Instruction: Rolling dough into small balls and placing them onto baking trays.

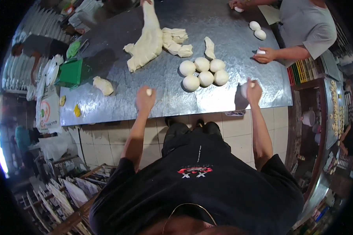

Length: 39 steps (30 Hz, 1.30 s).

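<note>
My left hand (145, 102) is closed near the table's front edge, with a pale bit of dough showing at its fingers. Farther right, my right hand (254, 94) curls over a round dough ball (244, 90) on the table; motion blurs it a little. Between my hands and a bit beyond them, several smooth dough balls (206, 78) sit in two touching rows. A small dough strip (209, 47) lies just behind these. A large dough slab (149, 45) stretches toward the far edge, with torn dough pieces (177, 42) beside it.
A green box-shaped object (70, 72) stands at the table's left, near a dough lump (103, 85) and a yellow piece (77, 110). At the right, a co-worker in a grey shirt (306, 27) handles dough, beside two dough balls (257, 30). A wooden rack (66, 192) is at lower left.
</note>
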Tool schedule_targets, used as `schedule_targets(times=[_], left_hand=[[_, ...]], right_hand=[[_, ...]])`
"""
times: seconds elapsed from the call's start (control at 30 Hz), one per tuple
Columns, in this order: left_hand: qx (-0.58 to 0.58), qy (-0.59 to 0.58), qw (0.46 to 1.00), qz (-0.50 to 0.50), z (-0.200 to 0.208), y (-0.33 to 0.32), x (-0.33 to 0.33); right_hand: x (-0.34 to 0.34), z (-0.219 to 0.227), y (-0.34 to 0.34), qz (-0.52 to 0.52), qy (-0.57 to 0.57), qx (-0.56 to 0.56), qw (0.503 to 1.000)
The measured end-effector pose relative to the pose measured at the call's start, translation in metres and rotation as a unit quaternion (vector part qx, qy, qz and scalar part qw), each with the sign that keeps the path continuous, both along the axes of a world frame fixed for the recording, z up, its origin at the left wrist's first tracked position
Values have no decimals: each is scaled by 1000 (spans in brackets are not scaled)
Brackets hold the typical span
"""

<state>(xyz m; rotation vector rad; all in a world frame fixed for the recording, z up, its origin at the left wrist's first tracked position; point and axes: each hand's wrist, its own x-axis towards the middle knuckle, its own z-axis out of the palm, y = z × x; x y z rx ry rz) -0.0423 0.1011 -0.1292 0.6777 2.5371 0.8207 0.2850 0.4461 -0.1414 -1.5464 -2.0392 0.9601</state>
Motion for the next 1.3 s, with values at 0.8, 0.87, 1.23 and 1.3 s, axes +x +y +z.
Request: schedule_targets(times=[0.8,0.87,1.23,1.3], left_hand=[[-40,-5,992,-119,-28,-38,-97],[97,220,942,-236,-26,-49,-33],[245,229,916,222,-74,75,-50],[218,258,924,180,-73,94,-33]], right_hand=[[-3,5,57,77,-27,141,987],[35,11,11,172,27,147,974],[-34,-51,106,-227,73,181,954],[-65,-26,75,-169,73,100,978]])
